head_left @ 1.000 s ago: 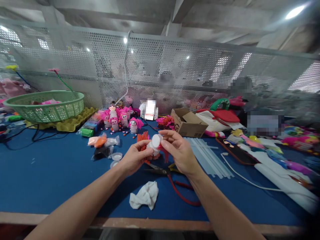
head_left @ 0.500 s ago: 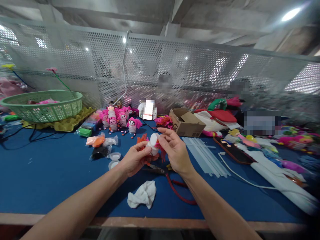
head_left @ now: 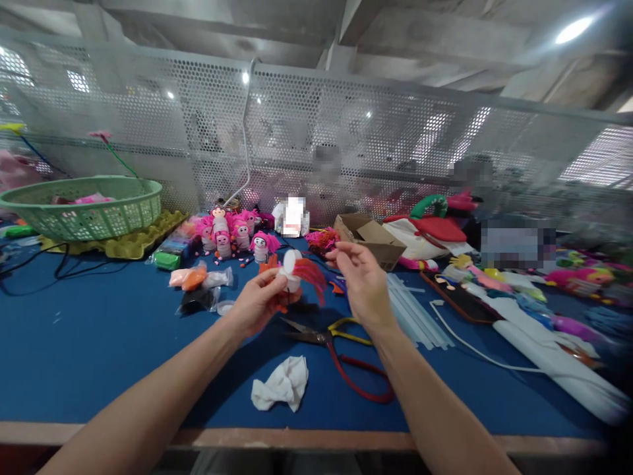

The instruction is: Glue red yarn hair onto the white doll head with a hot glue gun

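My left hand (head_left: 262, 297) pinches a small white yarn doll (head_left: 291, 282) by its body. A flat round white piece sits at its top, and red-pink yarn (head_left: 310, 276) streams off to the right. My right hand (head_left: 361, 280) is off to the right of the yarn, fingers loosely bent and apart, with nothing visible in them. Below the hands lie scissors (head_left: 324, 338), blades spread, with one red and one yellow handle. A crumpled white tissue (head_left: 281, 384) rests nearer the table edge.
Pink-haired dolls (head_left: 222, 234) stand at the back, beside bags of coloured clay (head_left: 190, 277). A green basket (head_left: 84, 211) sits far left. Right of centre are a cardboard box (head_left: 370, 241), translucent glue sticks (head_left: 410, 310) and a white cable (head_left: 475, 353). A perforated metal screen (head_left: 297, 125) rises behind.
My right hand has let go of the doll and moved right. My left hand has shifted slightly left with the doll, whose yarn now trails out to the right.
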A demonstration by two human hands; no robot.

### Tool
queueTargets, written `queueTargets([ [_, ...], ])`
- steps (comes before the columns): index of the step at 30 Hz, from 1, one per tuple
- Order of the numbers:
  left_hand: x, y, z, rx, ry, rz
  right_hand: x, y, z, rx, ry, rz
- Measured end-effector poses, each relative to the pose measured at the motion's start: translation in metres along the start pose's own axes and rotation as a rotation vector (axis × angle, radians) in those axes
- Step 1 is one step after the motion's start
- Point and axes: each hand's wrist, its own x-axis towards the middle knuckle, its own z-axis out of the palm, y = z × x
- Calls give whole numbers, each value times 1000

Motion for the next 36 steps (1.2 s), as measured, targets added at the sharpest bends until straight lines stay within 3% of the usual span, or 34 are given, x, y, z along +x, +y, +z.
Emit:
queueTargets([
  [2, 5, 4, -8, 38, 40, 59, 11, 11, -13, -99, 277, -14],
  [4, 10, 7, -15, 65, 80, 107, 21, 25, -26, -150, 343, 25],
  [11, 15, 15, -20, 118, 170, 130, 29, 53, -38, -350, 298, 90],
  [16, 18, 16, -22, 94, 191, 169, 31, 58, -42, -546, 265, 110],
  [21, 18, 14, -23, 97, 179, 156, 40, 53, -63, -793, 266, 184],
  [24, 18, 13, -23, 87, 182, 133, 41, 51, -76, -958, 171, 276],
  [27, 18, 12, -23, 86, 168, 121, 37, 53, -81, -1076, -23, 405],
  [31, 19, 9, -25, 61, 143, 116, 35, 61, -78, -1149, -262, 563],
  [36, 15, 9, -24, 28, 91, 62, 39, 62, -72, -1185, -423, 723],
])
